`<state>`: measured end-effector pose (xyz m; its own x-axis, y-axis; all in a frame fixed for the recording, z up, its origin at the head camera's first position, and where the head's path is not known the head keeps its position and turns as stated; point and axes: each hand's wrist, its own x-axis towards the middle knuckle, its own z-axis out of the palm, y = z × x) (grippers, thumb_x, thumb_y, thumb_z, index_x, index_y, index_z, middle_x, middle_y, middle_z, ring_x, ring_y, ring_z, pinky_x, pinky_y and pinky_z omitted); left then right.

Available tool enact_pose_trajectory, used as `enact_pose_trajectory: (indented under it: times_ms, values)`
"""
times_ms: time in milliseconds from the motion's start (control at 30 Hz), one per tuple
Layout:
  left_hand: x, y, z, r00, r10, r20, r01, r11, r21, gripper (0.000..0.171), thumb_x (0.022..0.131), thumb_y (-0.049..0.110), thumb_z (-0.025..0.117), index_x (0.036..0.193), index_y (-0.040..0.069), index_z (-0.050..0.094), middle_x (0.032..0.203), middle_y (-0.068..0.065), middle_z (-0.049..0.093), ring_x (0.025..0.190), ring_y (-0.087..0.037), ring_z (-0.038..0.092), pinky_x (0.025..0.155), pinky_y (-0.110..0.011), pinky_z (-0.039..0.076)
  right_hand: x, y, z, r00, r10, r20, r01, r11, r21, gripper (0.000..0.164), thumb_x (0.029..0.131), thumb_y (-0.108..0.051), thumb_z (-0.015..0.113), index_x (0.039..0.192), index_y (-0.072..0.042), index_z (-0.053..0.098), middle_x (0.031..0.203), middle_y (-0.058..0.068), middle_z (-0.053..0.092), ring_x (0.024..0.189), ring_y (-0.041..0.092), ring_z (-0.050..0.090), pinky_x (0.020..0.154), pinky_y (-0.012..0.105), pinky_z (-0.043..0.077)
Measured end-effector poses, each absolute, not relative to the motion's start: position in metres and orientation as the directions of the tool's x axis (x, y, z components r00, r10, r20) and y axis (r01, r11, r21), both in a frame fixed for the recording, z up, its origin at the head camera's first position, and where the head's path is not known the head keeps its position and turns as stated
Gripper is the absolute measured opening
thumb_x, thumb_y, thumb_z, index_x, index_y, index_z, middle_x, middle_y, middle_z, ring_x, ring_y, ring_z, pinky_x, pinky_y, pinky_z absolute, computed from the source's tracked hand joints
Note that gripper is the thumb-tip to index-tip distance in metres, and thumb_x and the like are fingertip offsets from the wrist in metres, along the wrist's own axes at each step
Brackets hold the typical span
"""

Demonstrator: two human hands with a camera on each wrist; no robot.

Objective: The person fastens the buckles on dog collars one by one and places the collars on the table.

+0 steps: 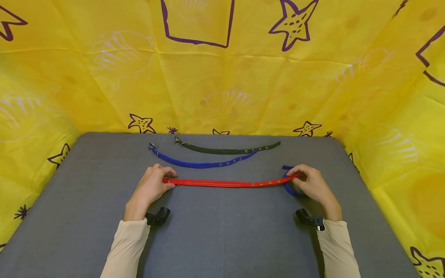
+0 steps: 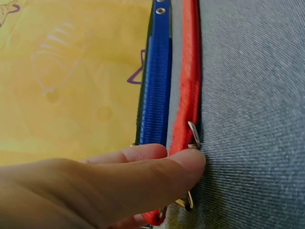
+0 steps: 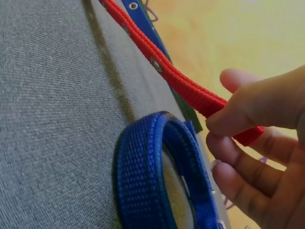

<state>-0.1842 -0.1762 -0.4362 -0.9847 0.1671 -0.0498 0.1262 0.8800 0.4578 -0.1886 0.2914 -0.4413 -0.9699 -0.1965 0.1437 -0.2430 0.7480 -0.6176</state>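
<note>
Here a red collar is being held out lengthwise between both hands, and both ends are grasped. At the buckle end, the strap is pinched by the left hand, thumb laid across it, with a metal ring seen just beside the thumb tip. At the other end, the tip past the eyelets is pinched between thumb and fingers by the right hand, and that end is raised off the grey table. Right beneath the right hand, a curled blue collar is seen, looped and partly covered by that hand in the head view. Beyond the hands and between them, a long blue collar is laid out, its buckle pointed to the left-hand side, and just past it a green collar is set, met by the blue tip. Farther off, everything is backed by a yellow cloth.
</note>
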Motion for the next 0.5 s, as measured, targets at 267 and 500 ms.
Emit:
enact_pose_trajectory:
  times_ms: [267, 500]
  values:
    - [-0.188, -0.177, -0.437, -0.986, 0.153, -0.057, 0.109, 0.877, 0.468, 0.021, 0.076, 0.017, 0.073, 0.096, 0.015, 0.066, 0.089, -0.008, 0.063, 0.073, -0.021, 0.052, 0.062, -0.033, 0.037, -0.189, 0.293, -0.439, -0.958, -0.202, 0.206, -0.288, 0.699, -0.654, 0.028, 0.078, 0.004, 0.065, 0.104, -0.003, 0.060, 0.091, 0.010, 0.064, 0.071, 0.003, 0.053, 0.064, 0.017, 0.046]
    - [-0.189, -0.177, -0.438, -0.989, 0.124, -0.082, 0.073, 0.885, 0.460, 0.020, 0.077, 0.018, 0.073, 0.095, 0.013, 0.066, 0.084, -0.007, 0.062, 0.071, -0.021, 0.050, 0.058, -0.030, 0.035, -0.185, 0.282, -0.429, -0.956, -0.183, 0.229, -0.293, 0.589, -0.753, 0.035, 0.082, 0.004, 0.062, 0.115, -0.002, 0.051, 0.100, 0.020, 0.062, 0.082, 0.002, 0.056, 0.070, 0.012, 0.045]
